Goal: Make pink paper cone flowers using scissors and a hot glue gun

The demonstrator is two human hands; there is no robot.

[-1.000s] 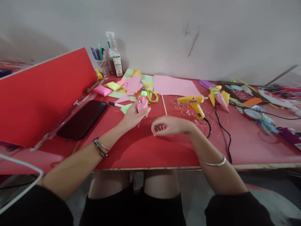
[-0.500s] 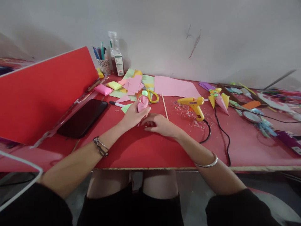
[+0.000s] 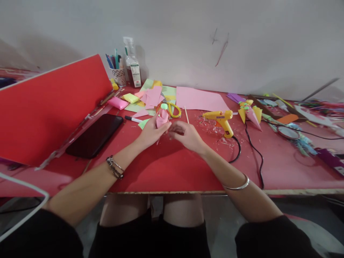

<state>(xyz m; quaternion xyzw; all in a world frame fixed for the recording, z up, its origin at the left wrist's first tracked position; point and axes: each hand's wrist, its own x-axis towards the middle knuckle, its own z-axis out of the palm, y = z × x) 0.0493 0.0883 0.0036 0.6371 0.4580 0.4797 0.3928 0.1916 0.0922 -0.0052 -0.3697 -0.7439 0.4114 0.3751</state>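
Observation:
My left hand [image 3: 150,133] is closed round a rolled pink paper cone [image 3: 162,117], held upright over the red table. A light green ball [image 3: 164,106] shows at the cone's top, and a small pale dot sits on its side. Just right of the cone is my right hand [image 3: 186,135], its fingers loosely curled and a little apart, with nothing visible in them. Its fingertips are close to the cone's lower part; whether they touch it I cannot tell. Behind the cone lie yellow-handled scissors [image 3: 176,110]. A thin wooden stick [image 3: 186,114] lies behind my right hand.
A yellow glue gun [image 3: 224,120] with a black cord lies to the right, beside finished paper cones [image 3: 251,113]. Pink paper [image 3: 201,98] and scraps lie at the back. On the left are a black phone [image 3: 95,136], a red board [image 3: 53,111], a pen cup [image 3: 118,75] and a bottle [image 3: 133,68].
My right hand has moved slightly right and up, its fingers lifting beside the paper cone. My left hand still holds the cone, shifted slightly left.

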